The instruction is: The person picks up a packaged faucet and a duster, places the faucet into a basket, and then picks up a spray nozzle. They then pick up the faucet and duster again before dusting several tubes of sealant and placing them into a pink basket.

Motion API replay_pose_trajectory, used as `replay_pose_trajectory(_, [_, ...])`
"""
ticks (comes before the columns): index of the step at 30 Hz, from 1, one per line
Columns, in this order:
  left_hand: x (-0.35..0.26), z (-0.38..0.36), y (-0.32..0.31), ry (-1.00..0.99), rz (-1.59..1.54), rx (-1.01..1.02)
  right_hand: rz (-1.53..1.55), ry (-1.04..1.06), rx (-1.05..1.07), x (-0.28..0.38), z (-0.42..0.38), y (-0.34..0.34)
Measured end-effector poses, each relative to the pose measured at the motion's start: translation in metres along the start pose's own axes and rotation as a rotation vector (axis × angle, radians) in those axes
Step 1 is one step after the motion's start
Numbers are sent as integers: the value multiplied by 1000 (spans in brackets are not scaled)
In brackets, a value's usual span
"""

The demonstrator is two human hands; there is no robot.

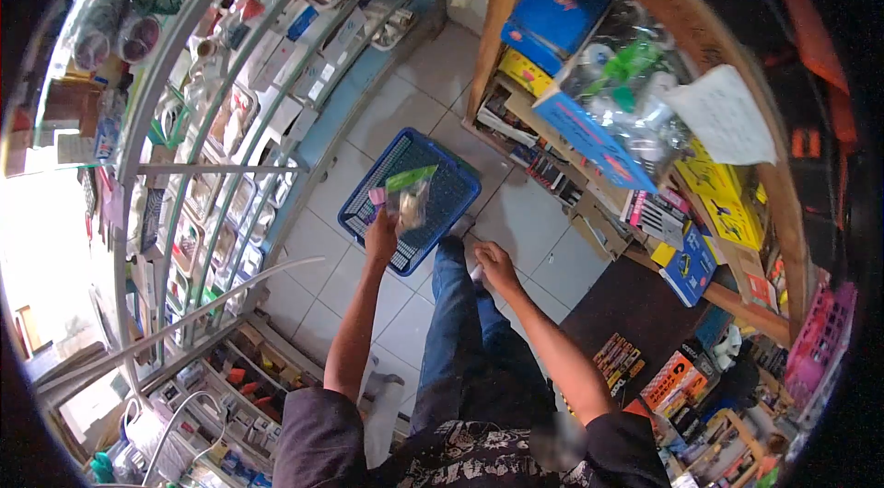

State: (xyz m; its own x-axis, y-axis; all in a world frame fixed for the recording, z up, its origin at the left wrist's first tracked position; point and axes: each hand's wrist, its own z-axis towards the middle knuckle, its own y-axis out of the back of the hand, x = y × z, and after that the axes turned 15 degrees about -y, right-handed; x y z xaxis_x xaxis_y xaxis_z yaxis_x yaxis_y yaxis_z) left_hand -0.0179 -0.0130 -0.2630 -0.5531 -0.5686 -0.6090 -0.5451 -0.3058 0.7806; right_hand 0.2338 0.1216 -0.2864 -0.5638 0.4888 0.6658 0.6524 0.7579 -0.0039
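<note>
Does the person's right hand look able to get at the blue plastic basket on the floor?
Probably yes: the right hand hovers near the basket, with no held thing visible, though the leg in blue jeans partly crowds the way.

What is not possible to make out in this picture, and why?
All in the head view:
Contents of the clear plastic bag with green top: blurred behind plastic.
Small pink object by the left hand: too small to identify.
Inside of the right hand: hidden by its curled fingers.
Writing on the white paper sheet: too faint to read.
</note>
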Motion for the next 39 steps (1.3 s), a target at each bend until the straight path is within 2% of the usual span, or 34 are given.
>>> replay_pose_trajectory(2, [12, -34, -17, 16, -802, -167, 22, -18, 25, 35, -37, 14])
replay_pose_trajectory(4, [-36, -66, 6, 114, -801, -91, 57, -237, 68, 74, -79, 22])
replay_pose_trajectory(5, [-61, -83, 9, 237, -1045, -147, 71, -226, 63, 77, -93, 25])
replay_pose_trajectory(6, [-87, -98, 11, 366, -1288, -200, 142, -242, 150, 76, -109, 27])
replay_pose_trajectory(7, [-119, -106, 19, 374, -1312, -198, 210, -249, 234, 79, -122, 29])
replay_pose_trajectory(8, [-149, -116, 25, 386, -1339, -196, 219, -233, 226, 84, -142, 29])
replay_pose_trajectory(10, [-188, -129, 20, 368, -1295, -162, 282, -289, 415, 94, -180, 27])
replay_pose_trajectory(11, [-199, -133, 12, 342, -1336, -146, 279, -219, 370, 91, -193, 24])
replay_pose_trajectory(12, [-222, -131, 24, 399, -1299, -39, 275, -144, 323, 91, -204, 20])
replay_pose_trajectory(13, [-244, -128, 34, 409, -1420, 13, 343, -122, 204, 93, -212, 18])
replay_pose_trajectory(14, [-263, -128, 41, 426, -1540, 66, 347, -108, 194, 95, -220, 22])
replay_pose_trajectory(16, [-295, -124, 56, 374, -1567, 96, 301, 61, 42, 104, -229, 31])
replay_pose_trajectory(17, [-304, -123, 61, 348, -1593, 114, 374, -3, 90, 115, -239, 37])
replay_pose_trajectory(18, [-308, -121, 57, 329, -1590, 123, 379, 15, 84, 123, -246, 42])
replay_pose_trajectory(20, [-315, -115, 52, 173, -1547, -10, 433, 33, 123, 134, -259, 49])
replay_pose_trajectory(26, [-362, -110, 88, -114, -1526, -32, 622, 141, 98, 153, -285, 55])
replay_pose_trajectory(30, [-357, -107, 95, -260, -1604, 73, 637, 212, 65, 171, -308, 56])
replay_pose_trajectory(31, [-348, -101, 93, -311, -1690, 170, 641, 230, 61, 175, -314, 55])
replay_pose_trajectory(36, [-380, -98, 120, -235, -1835, 353, 491, 324, 83, 187, -334, 57])
replay_pose_trajectory(38, [-376, -93, 123, -19, -2137, 596, 442, 330, 86, 184, -335, 56])
replay_pose_trajectory(39, [-371, -90, 120, -87, -2105, 581, 387, 330, 90, 183, -335, 57])
